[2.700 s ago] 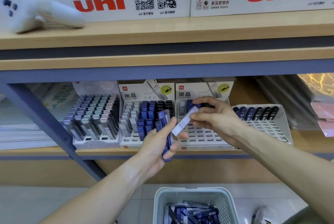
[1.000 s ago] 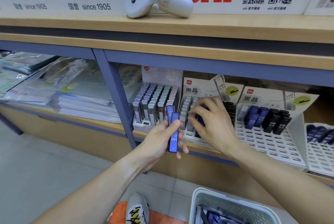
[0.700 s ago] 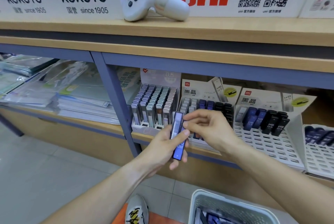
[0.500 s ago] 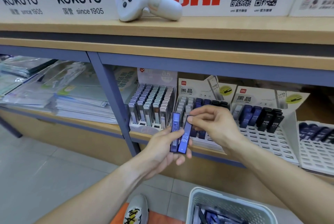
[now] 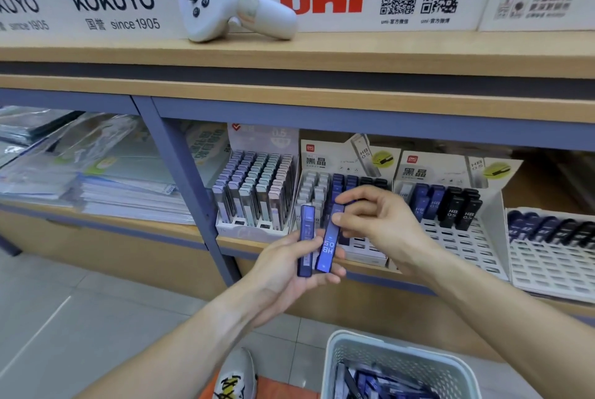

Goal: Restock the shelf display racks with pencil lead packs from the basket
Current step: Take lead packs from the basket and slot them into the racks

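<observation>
- Nearest, at about 5 o'clock in the view, the pale slotted basket [image 5: 399,363] stands on the tiled floor [image 5: 64,318] with a jumble of blue pencil lead packs [image 5: 380,385] inside it.
- Just left of the basket, at 6 o'clock, the toe of a grey shoe [image 5: 236,376] shows.
- Above the basket, the left hand [image 5: 286,273] is held palm up; its grip is closed round a blue pack [image 5: 306,240] that stands upright, thumb laid across it.
- Beside that pack, touching it on its 3 o'clock side, a second blue pack marked HB 0.5 [image 5: 326,244] leans slightly to the right; its lower end rests on the left fingers.
- The right hand [image 5: 376,221] comes in from 4 o'clock, and its grip pinches the top end of the HB 0.5 pack between thumb and forefinger.
- Behind the hands, on the lower shelf [image 5: 257,242], a white display rack [image 5: 357,247] holds grey, blue and black packs in rows.
- At its 9 o'clock a fuller rack [image 5: 254,195] of pastel packs stands; at its 3 o'clock a rack [image 5: 457,237] has only its back rows filled.
- Farther left, past a blue upright post [image 5: 180,186], stacked plastic-wrapped paper goods [image 5: 96,173] lie.
- Farthest, at 12 o'clock, a white handheld controller [image 5: 235,10] lies on the upper shelf [image 5: 354,50] before KOKUYO and uni signs.
</observation>
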`<state>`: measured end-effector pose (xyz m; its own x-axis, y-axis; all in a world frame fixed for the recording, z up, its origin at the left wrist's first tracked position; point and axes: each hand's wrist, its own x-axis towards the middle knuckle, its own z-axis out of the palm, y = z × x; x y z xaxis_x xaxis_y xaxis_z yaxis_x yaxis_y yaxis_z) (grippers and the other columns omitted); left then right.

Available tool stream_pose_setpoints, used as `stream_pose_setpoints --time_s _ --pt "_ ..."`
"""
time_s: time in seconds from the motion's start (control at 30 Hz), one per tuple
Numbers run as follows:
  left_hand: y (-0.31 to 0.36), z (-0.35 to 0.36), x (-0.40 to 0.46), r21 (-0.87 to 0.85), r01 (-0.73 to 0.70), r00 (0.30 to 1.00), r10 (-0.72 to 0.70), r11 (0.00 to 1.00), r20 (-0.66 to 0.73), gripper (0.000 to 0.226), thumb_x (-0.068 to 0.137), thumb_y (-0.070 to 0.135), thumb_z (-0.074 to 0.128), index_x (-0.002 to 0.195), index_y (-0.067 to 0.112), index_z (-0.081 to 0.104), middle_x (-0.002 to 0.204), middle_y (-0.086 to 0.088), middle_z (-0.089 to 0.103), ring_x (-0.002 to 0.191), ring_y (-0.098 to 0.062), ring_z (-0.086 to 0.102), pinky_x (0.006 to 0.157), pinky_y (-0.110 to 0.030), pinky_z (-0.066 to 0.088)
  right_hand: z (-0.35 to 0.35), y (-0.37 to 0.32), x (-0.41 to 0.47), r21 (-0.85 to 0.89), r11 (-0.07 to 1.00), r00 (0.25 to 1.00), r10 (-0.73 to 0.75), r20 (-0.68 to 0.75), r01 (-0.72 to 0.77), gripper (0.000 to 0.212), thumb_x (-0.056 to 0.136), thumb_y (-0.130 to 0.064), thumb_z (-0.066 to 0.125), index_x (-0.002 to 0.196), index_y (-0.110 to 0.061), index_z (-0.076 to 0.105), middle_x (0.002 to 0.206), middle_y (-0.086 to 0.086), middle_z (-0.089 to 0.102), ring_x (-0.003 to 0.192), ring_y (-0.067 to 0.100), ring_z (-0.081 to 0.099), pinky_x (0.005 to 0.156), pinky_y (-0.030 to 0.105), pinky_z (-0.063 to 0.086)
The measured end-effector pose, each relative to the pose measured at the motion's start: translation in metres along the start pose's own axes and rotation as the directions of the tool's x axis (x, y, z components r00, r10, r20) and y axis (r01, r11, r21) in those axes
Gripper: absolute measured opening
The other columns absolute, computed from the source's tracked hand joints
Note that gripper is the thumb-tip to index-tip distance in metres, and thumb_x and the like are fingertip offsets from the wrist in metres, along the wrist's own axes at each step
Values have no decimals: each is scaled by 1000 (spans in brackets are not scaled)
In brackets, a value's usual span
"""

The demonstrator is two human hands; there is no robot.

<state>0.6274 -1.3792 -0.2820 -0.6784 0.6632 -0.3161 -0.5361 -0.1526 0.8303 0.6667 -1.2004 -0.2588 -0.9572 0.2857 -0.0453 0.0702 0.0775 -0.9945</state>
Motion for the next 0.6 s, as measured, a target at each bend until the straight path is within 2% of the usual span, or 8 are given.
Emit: stream_pose_setpoints --time_s 0.1,0.2,0.23,0.3,0.4,0.47,0.53,0.6 --pt "4 -2 2 -17 -28 998 27 999 -55 25 105 8 48 124 -7 55 99 -34 70 70 -34 65 59 -33 57 -7 -5 -1 -55 998 999 -19 29 21 33 84 5 75 113 -11 68 86 22 71 77 27 70 72 31 62" --pt "6 -7 4 -8 -40 994 39 999 -98 28 105 12 49 123 -9 53 95 -36 69 64 -32 62 51 -29 50 -15 -9 -8 -255 965 980 -12 197 63 32 83 6 75 108 -13 73 88 12 74 68 12 67 64 22 58" --pt "5 -8 4 8 -36 994 37 999 -102 30 106 13 48 124 -10 53 95 -36 68 63 -32 61 48 -29 47 -15 -8 -11 -324 942 970 -7 245 89 27 83 1 77 104 -15 76 87 4 75 67 8 67 63 21 57" --pt "3 -10 2 33 -26 994 29 999 -104 33 107 16 45 124 -11 52 93 -36 67 60 -30 58 46 -28 42 -14 -3 -13 -439 885 956 -23 292 155 16 82 -14 82 95 -23 79 87 -5 76 77 7 70 71 25 57" --pt "-1 -12 0 46 -16 994 20 999 -105 33 108 21 42 120 -8 54 87 -34 65 56 -28 53 44 -29 35 -14 3 -15 -499 847 954 -32 298 184 11 82 -30 83 90 -27 78 85 -9 75 74 0 65 66 15 45" --pt "-1 -11 1 63 4 996 2 998 -93 34 108 26 42 118 -4 55 87 -31 64 54 -26 49 44 -29 30 -14 4 -16 -479 860 954 -30 297 176 9 83 -27 83 90 -24 78 82 -7 75 70 -3 61 66 13 42" --pt "-1 -9 3 56 23 995 -17 998 -102 36 108 29 41 119 -2 55 84 -24 64 51 -23 43 45 -28 26 -15 5 -17 -442 884 962 -29 270 151 7 83 -22 83 88 -23 79 82 -5 75 70 0 62 69 15 45" --pt "-1 -10 6 31 31 992 -27 999 -126 33 108 30 40 115 1 56 74 -13 58 49 -18 36 46 -28 21 -20 5 -13 -402 912 986 -12 166 79 10 83 -16 83 89 -22 78 83 -3 75 73 7 65 71 19 50"
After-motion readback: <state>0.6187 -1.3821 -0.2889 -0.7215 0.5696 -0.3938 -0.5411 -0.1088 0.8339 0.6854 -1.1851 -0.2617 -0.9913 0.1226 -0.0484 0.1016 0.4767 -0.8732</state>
